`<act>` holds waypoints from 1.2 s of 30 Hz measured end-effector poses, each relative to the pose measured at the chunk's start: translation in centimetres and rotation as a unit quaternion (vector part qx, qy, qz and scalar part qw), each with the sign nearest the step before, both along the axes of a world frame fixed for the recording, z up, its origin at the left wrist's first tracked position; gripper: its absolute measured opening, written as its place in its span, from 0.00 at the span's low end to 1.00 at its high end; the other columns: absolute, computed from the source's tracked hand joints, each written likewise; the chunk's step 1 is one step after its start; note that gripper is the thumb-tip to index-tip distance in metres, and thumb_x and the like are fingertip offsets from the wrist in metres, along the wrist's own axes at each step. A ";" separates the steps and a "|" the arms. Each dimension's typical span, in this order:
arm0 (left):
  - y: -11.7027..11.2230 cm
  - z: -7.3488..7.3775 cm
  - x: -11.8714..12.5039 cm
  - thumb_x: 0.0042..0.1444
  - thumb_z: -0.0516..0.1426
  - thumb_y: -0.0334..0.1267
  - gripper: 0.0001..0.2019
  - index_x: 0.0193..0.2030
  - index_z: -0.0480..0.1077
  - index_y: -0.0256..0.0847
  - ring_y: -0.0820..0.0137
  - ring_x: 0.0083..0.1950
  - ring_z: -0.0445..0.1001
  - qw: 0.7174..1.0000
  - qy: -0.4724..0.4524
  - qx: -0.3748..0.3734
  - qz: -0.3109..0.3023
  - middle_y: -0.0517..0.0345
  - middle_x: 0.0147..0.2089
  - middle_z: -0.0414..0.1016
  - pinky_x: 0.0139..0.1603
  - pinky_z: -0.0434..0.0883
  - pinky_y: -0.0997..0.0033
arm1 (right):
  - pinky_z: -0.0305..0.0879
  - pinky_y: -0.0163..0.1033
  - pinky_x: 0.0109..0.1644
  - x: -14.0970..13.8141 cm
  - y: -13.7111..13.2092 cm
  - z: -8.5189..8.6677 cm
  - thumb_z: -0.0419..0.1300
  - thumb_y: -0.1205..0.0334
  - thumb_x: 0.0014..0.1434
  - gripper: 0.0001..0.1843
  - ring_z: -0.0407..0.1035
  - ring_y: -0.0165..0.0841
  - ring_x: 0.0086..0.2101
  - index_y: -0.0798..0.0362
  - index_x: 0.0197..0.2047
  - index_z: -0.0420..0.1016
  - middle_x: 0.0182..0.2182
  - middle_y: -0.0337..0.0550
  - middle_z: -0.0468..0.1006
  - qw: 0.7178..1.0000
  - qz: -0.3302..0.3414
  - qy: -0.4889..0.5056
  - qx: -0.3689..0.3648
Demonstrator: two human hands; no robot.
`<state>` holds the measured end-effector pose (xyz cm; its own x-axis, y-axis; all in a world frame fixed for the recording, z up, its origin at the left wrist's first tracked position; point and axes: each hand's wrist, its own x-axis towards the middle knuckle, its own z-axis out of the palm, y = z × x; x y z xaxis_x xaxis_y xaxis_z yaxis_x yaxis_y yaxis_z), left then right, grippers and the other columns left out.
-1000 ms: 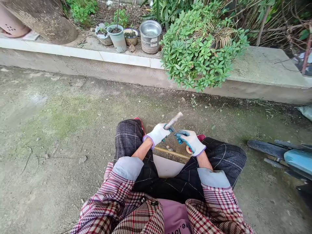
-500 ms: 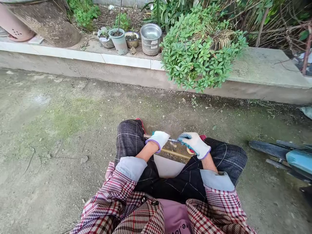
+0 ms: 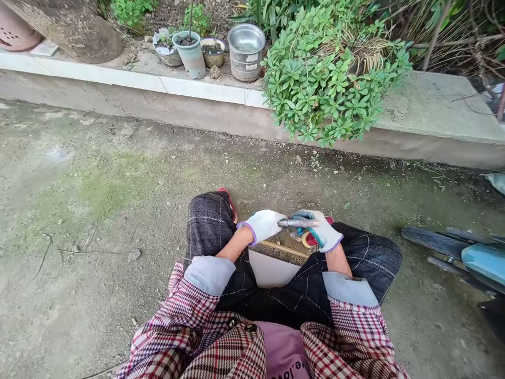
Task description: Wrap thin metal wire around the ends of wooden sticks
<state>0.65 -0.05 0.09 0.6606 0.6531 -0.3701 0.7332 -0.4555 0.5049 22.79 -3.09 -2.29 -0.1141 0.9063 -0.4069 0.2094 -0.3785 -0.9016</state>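
A short silver-grey metal rod (image 3: 296, 223) with a tapering left end lies level between my two gloved hands, above the gap between my knees. My left hand (image 3: 261, 225), in a white glove with a purple cuff, is closed at the rod's left end; its fingers are mostly hidden behind the back of the glove. My right hand (image 3: 321, 231), in a white glove with blue-green coated fingers, is wrapped around the rod's right part. Under the hands, a thin yellowish stick (image 3: 284, 248) runs crosswise beside a pale flat surface (image 3: 272, 269) between my legs.
A low ledge (image 3: 205, 90) crosses ahead, bearing a metal pot (image 3: 246, 55), a pale plant pot (image 3: 190, 57) and a leafy bush (image 3: 327, 95). To the right stands a blue wheeled object (image 3: 479, 260) with a dark wheel (image 3: 430, 241). Bare ground (image 3: 98, 210) spreads around.
My left hand has moved right, closer to my right hand. The brownish rod end left of it is now out of sight, and more of the silver-grey rod shows. The view has shifted slightly.
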 end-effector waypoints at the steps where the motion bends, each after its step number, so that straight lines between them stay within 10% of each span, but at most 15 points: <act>1: 0.1 0.1 -0.1 0.65 0.54 0.38 0.13 0.47 0.80 0.45 0.62 0.42 0.82 1.000 -0.010 -0.005 0.021 0.53 0.41 0.84 0.42 0.72 0.70 | 0.72 0.42 0.30 -0.3 0.0 -0.2 0.72 0.42 0.43 0.21 0.74 0.38 0.27 0.52 0.29 0.80 0.29 0.48 0.81 1.000 -0.006 0.005 -0.002; 19: 0.9 -0.5 -0.9 0.70 0.50 0.38 0.15 0.55 0.77 0.45 0.65 0.48 0.82 0.981 0.053 0.020 0.185 0.51 0.49 0.84 0.45 0.73 0.73 | 0.70 0.38 0.31 -4.5 -2.0 0.9 0.69 0.51 0.48 0.13 0.71 0.33 0.26 0.54 0.30 0.82 0.25 0.42 0.80 0.999 0.028 0.040 0.008; 26: 0.3 -1.1 -0.2 0.66 0.50 0.29 0.19 0.56 0.78 0.43 0.55 0.50 0.83 0.990 0.111 0.046 0.079 0.43 0.48 0.83 0.48 0.74 0.62 | 0.70 0.38 0.35 -2.0 -1.3 4.3 0.66 0.56 0.54 0.09 0.75 0.36 0.30 0.51 0.34 0.86 0.31 0.42 0.84 0.986 0.103 -0.097 0.090; 36: -0.6 -0.7 0.4 0.63 0.54 0.36 0.13 0.44 0.81 0.45 0.64 0.37 0.79 1.000 -0.006 -0.007 -0.024 0.54 0.37 0.82 0.38 0.69 0.71 | 0.71 0.36 0.30 -0.2 1.0 2.2 0.67 0.50 0.47 0.14 0.74 0.35 0.29 0.52 0.32 0.83 0.30 0.44 0.84 0.998 0.014 -0.045 0.039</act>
